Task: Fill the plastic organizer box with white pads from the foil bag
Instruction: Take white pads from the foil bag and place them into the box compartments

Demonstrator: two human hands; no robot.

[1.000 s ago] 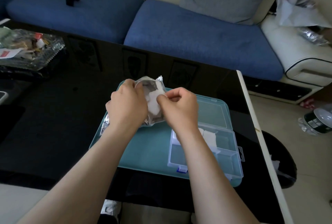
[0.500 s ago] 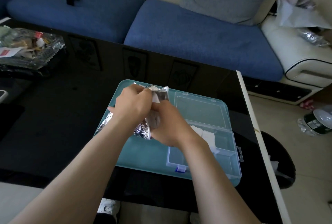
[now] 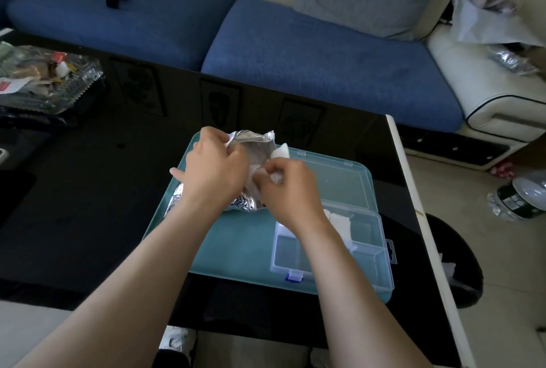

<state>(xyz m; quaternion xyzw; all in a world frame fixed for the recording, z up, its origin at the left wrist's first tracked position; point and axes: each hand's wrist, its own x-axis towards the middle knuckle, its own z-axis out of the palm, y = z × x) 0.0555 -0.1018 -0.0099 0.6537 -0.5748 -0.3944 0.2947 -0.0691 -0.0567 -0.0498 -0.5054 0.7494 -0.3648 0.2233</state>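
The fingers [image 3: 217,140] of the left hand [image 3: 214,174] are curled round the mouth of the foil bag [image 3: 254,147], which is held above the far left part of a teal tray [image 3: 236,249]. A white pad [image 3: 280,151] is seen poking out of the bag's open top, and more white material is pinched between the curled thumb and fingertips of the right hand [image 3: 291,190], just beside the opening. Whether the bag's crumpled lower end touches the tray cannot be told.

The organizer box [image 3: 369,267] is set on the right side of the tray, with its lid [image 3: 334,181] laid open and flat on the side away from the person. It is made of clear plastic, is divided into compartments, and is fitted with a blue latch [image 3: 294,277] on its near wall. A few white pads [image 3: 339,220] are held in its far compartment, partly hidden by the right forearm.

The bag is silver, shiny and heavily creased.

The tray is carried by a glossy black table [image 3: 88,190]. At the table's far left, a glass dish [image 3: 79,81] is filled with wrappers and scraps
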